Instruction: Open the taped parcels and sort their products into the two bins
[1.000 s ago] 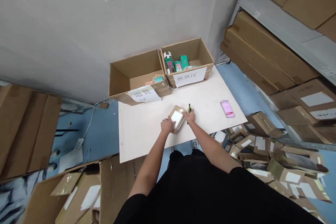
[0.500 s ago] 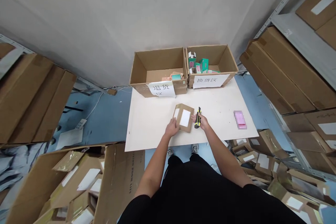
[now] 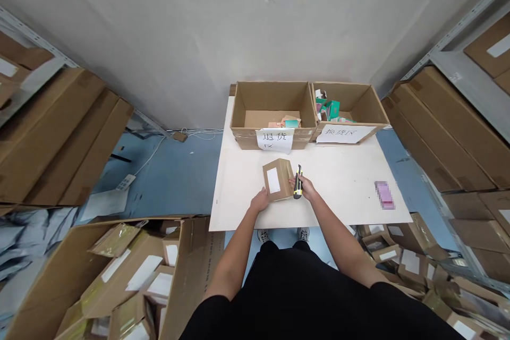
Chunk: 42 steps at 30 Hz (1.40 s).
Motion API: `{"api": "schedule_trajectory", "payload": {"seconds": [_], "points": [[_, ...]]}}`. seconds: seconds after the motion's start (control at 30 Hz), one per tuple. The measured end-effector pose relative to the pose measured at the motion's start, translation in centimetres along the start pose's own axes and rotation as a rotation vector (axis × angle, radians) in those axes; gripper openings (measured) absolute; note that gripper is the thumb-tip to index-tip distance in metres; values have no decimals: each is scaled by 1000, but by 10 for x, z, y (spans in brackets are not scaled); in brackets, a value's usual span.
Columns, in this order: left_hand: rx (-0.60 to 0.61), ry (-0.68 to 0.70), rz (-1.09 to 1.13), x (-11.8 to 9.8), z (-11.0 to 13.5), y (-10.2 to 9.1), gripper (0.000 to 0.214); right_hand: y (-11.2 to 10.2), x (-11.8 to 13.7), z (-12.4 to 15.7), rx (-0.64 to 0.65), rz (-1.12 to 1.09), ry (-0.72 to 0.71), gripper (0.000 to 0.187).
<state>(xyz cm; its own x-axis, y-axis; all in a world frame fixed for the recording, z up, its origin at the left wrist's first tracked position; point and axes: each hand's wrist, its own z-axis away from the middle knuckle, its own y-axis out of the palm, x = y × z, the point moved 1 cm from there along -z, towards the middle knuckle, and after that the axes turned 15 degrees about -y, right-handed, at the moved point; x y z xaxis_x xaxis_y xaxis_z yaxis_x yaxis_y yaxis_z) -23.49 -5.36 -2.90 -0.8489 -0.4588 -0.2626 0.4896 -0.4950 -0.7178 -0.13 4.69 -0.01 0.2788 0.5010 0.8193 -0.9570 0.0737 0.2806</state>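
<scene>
A small brown cardboard parcel (image 3: 278, 179) with a white label lies on the white table (image 3: 342, 186) in front of me. My left hand (image 3: 260, 201) grips its near left corner, fingers closed on the edge. My right hand (image 3: 303, 189) is closed round a yellow and black utility knife (image 3: 297, 181), held against the parcel's right side.
Two open cartons stand at the table's far edge, the left carton (image 3: 272, 114) and the right carton (image 3: 346, 111), each with a paper sign and small items inside. A pink item (image 3: 384, 194) lies at the table's right. Parcel-filled boxes (image 3: 119, 276) and shelves flank me.
The view has swung to the left. The parcel has been turned and tipped up a little, its label now narrower. My right hand with the knife has stayed at its right side.
</scene>
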Motion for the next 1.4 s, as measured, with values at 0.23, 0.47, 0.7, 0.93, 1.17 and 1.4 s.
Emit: {"api": "schedule_trajectory", "payload": {"seconds": [0.23,0.47,0.7,0.93,1.17,1.4], "points": [[-300,118,13,39,-17,-58,82,73,-21,12,137,121,79,17],[-48,281,-330,13,-44,-72,126,102,-19,1,139,698,-119,22],[-82,222,-328,3,-39,-54,123,139,-2,-19,320,1402,-321,35],[-65,198,-274,3,-39,-48,122,153,-1,-16,406,1620,-386,33],[-82,203,-274,0,-37,-48,120,150,-12,-7,336,1592,-344,30],[-105,201,-267,-1,-34,-45,116,143,-18,-10,318,1474,-392,32]]}}
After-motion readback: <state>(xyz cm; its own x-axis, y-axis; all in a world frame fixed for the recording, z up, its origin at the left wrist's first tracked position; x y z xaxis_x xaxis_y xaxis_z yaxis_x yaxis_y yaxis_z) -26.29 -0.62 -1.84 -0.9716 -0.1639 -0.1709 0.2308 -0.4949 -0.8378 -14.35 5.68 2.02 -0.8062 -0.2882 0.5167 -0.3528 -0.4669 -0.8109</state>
